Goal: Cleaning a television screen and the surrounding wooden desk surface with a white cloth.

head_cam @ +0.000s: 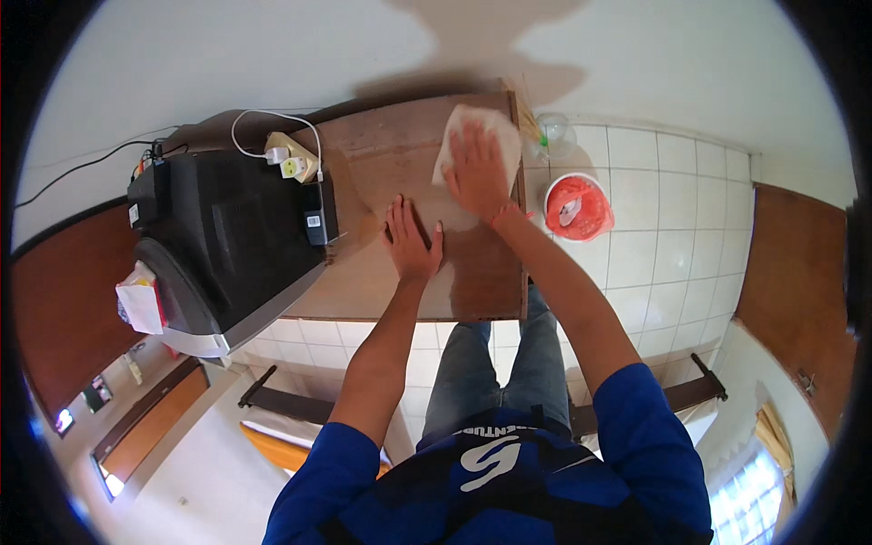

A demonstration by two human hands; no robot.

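Observation:
Under my right hand [480,170] a pale cloth [505,142] lies flat near the far right corner of a brown wooden tabletop [368,286]. The palm presses down on the cloth with the fingers spread a little. My left hand [412,248] rests on the bare wood, nearer to me and further left, fingers apart and holding nothing. A darker, shiny patch of the surface shows below my right wrist.
A bulky black CRT television [238,231] fills the table's left side. Behind it sit a power strip [303,157] with a white charger cable [242,116] and a small black box [320,221]. Right of the table, a bin with a red bag [593,211] and a glass vase [560,133] stand on floor tiles.

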